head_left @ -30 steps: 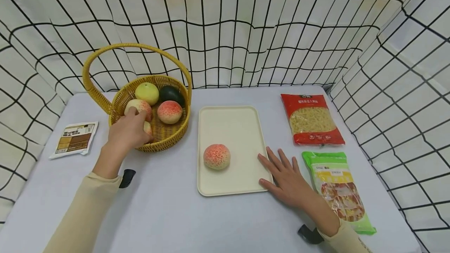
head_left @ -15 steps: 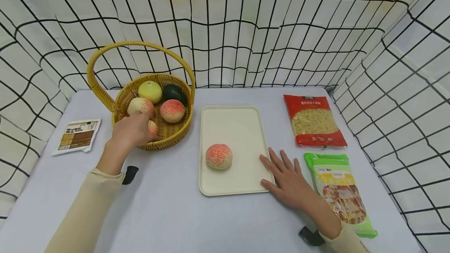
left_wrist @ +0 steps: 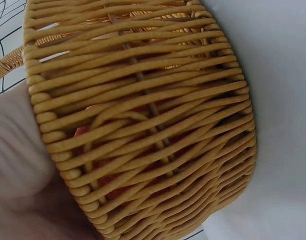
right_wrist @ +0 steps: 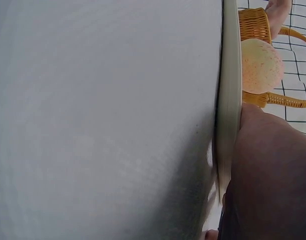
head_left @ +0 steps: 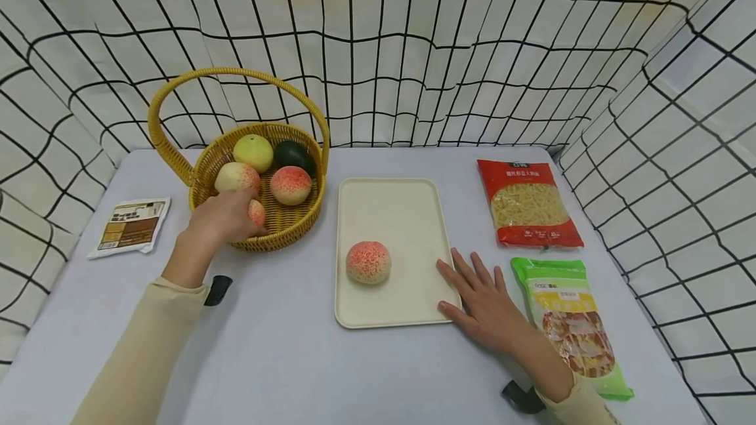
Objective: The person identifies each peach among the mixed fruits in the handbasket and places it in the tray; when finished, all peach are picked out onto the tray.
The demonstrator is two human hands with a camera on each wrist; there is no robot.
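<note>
As I'm reading the head view, the left hand is gripping the half-covered peach in the basket, between thumb and fingers; the right hand is lying farther off, fingers spread, tray to their left. Left wrist: basket wall is hiding the fingertips. Right wrist: tray's running beside the hand.

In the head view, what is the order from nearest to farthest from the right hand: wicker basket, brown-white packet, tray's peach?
1. Peach, on the tray, left of the right hand.
2. Wicker basket, left of the tray.
3. Brown-white packet, left of the basket.
</note>
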